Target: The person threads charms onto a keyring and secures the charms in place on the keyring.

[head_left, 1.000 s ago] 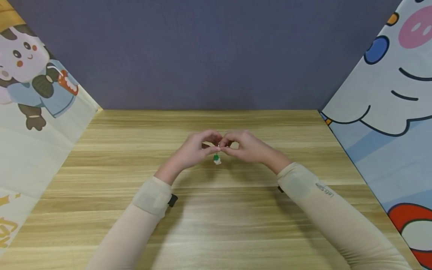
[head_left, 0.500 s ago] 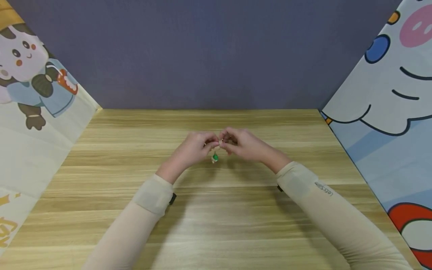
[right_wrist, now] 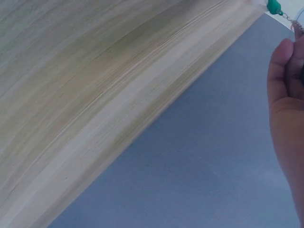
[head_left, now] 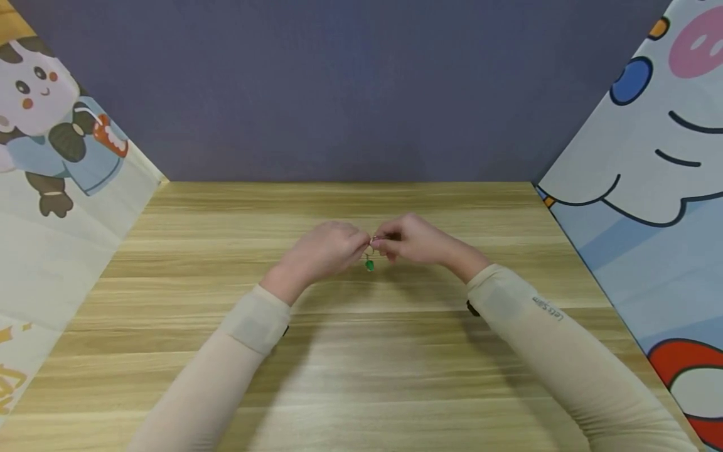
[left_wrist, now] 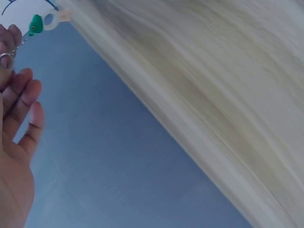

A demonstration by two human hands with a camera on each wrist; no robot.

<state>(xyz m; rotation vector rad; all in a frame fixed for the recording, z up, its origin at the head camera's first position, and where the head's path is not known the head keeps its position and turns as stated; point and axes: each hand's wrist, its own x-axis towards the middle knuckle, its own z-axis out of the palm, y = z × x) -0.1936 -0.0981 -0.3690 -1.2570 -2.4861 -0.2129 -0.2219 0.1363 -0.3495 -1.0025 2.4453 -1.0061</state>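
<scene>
A small keychain hangs between the two hands above the middle of the table. Its green charm (head_left: 369, 265) dangles below the fingertips. In the left wrist view the charm shows a pale, ring-like lower part, with a short silver chain (left_wrist: 20, 45) leading up to a metal ring (left_wrist: 4, 55). My left hand (head_left: 329, 248) pinches the metal end, its other fingers loosely bent in the left wrist view. Against it, my right hand (head_left: 418, 240) pinches the same end between thumb and index finger. The fingertips hide most of the ring. Right wrist view: coiled metal links (right_wrist: 297, 26) show at the fingers.
A wood-grain table (head_left: 361, 364) lies under both arms. Behind it rises a dark blue-grey wall (head_left: 350, 88). Cartoon-printed panels, one on the left (head_left: 51, 263) and one on the right (head_left: 599, 207), flank the table.
My left hand has turned over, its back now more toward the head camera. The charm has swung and turned, first left and then slightly right. Both hands stay close together.
</scene>
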